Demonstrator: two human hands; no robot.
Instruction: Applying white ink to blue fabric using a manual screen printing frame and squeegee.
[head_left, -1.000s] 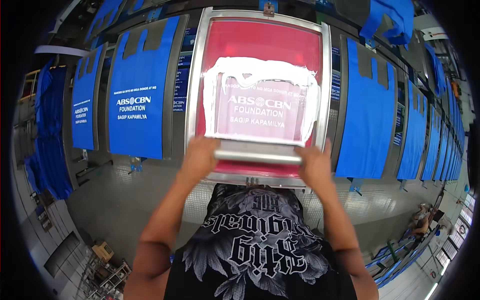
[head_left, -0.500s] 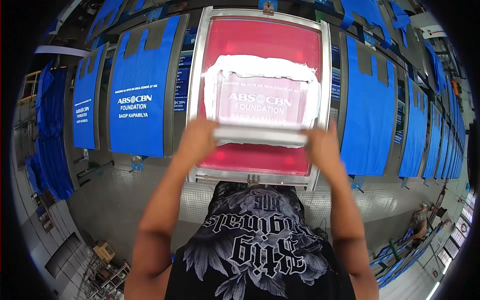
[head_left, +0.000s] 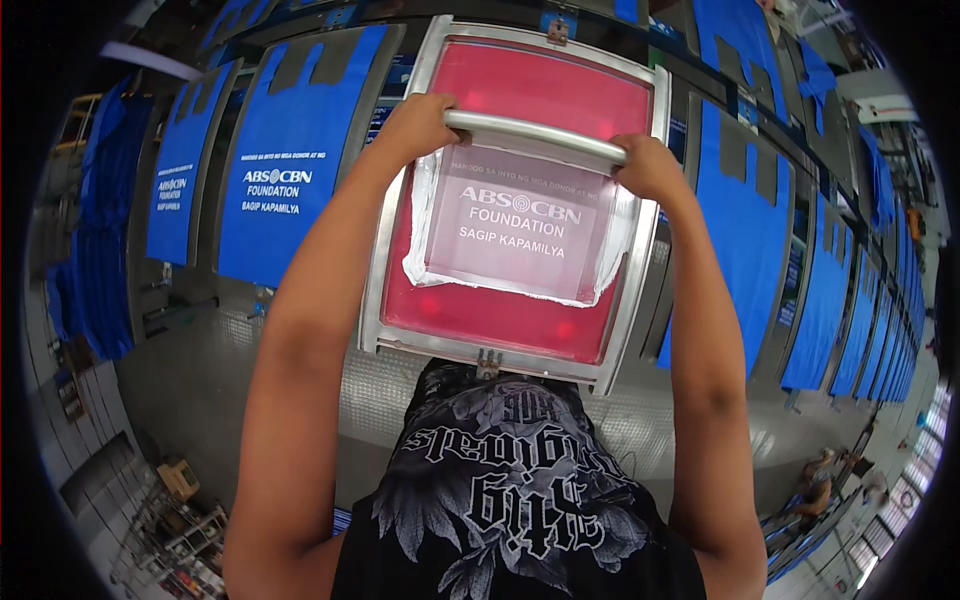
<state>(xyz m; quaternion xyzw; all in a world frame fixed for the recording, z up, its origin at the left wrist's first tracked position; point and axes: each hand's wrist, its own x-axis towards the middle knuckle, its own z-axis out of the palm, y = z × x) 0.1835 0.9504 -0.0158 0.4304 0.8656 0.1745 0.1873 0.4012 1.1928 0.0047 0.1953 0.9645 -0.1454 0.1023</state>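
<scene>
A screen-printing frame (head_left: 627,290) with a silver metal rim and red mesh (head_left: 480,325) lies in front of me. Across its far part, my left hand (head_left: 420,125) and my right hand (head_left: 648,168) are closed round the two ends of a long metal-handled squeegee (head_left: 535,133). White ink (head_left: 505,290) forms a rough border round the pale stencil window (head_left: 520,270), where white lettering shows. Whatever ink lies beyond the squeegee is mostly hidden by it.
Blue cut fabric panels with white print, such as the left one (head_left: 290,120) and the right one (head_left: 735,220), lie on grey boards in a row on both sides. Blue cloth (head_left: 105,240) hangs at far left. A small hinge clamp (head_left: 557,28) joins the frame's far edge.
Both hands have pushed the squeegee away from me, from the window's near edge to its far side. The thick white band there is no longer visible. The view has turned slightly.
</scene>
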